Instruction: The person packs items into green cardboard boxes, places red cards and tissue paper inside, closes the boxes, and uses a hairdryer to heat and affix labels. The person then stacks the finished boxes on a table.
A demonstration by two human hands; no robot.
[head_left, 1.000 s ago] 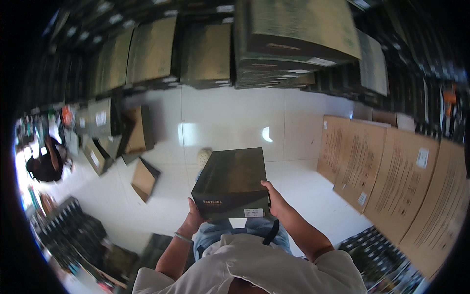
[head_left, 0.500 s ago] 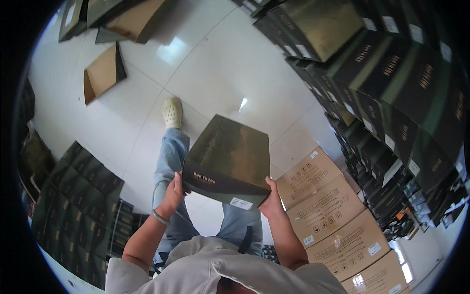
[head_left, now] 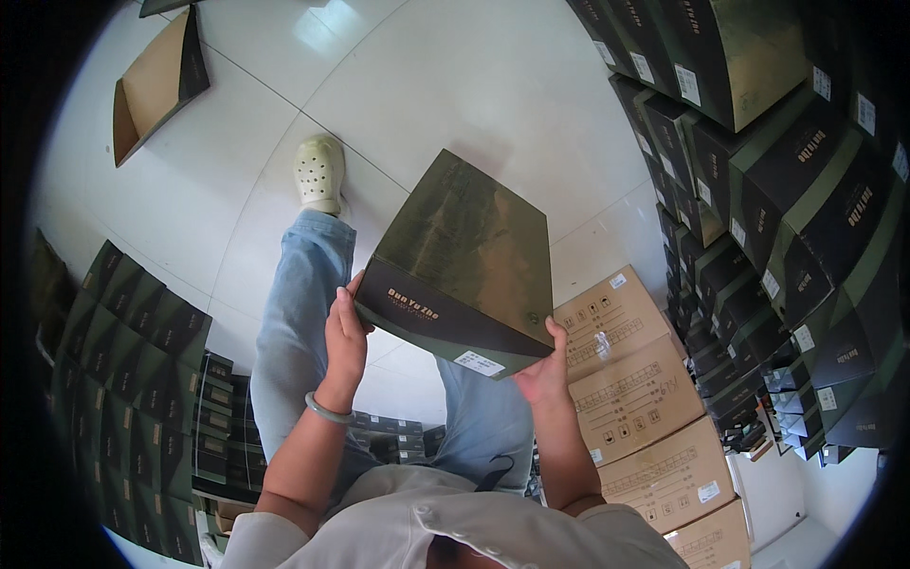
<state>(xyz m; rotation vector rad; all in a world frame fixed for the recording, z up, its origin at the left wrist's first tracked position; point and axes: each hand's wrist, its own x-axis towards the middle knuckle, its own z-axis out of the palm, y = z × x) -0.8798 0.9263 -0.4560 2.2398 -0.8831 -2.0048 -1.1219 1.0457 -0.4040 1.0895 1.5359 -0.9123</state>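
A dark green and black shoebox (head_left: 464, 251) with a white label on its near side is held in front of me, above the floor. My left hand (head_left: 347, 327) grips its near left corner, thumb along the edge and fingers partly hidden beneath. At the near right corner my right hand (head_left: 547, 365) is closed on the box, its thumb up on the edge and its other fingers out of sight underneath. The box is tilted, and its top faces up toward me. Whether anything is inside cannot be seen.
Tall stacks of similar dark shoeboxes (head_left: 806, 180) stand on the right. More are stacked at the lower left (head_left: 133, 408). Brown cartons (head_left: 630, 379) line up beside my right arm. An open box part (head_left: 156, 85) lies on the tiled floor (head_left: 455, 85) at the far left.
The shoebox has risen a little and shifted right in view, still in both hands. My viewpoint has moved, so the surroundings have shifted, and the open box part sits nearer the upper left.
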